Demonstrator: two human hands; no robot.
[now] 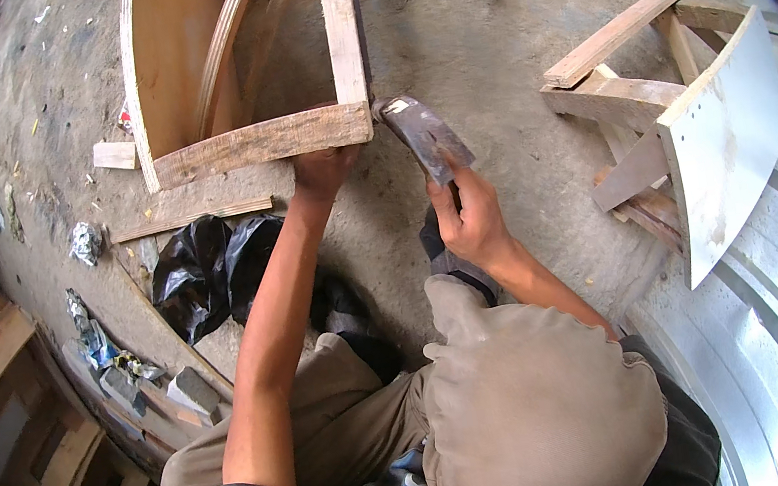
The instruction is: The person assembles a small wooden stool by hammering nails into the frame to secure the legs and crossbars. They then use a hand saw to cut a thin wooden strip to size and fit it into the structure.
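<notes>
A wooden frame (265,141) of rough boards and a bent plywood panel stands in front of me at the top. My left hand (324,170) grips its near curved board from below, close to the right corner; the board hides most of the fingers. Just right of that corner is a hammer (429,136) with a worn metal head, its face beside the board's end. The fingers of my right hand (473,221) are wrapped round the hammer's dark handle, mostly hidden by the hand.
On the right, another wooden frame with a white panel (724,146) leans by ribbed metal sheeting (716,376). Left of my arm lie a black plastic bag (200,275), a wood strip (197,218) and crumpled foil (86,243). Slatted wooden pieces (54,479) stand at lower left.
</notes>
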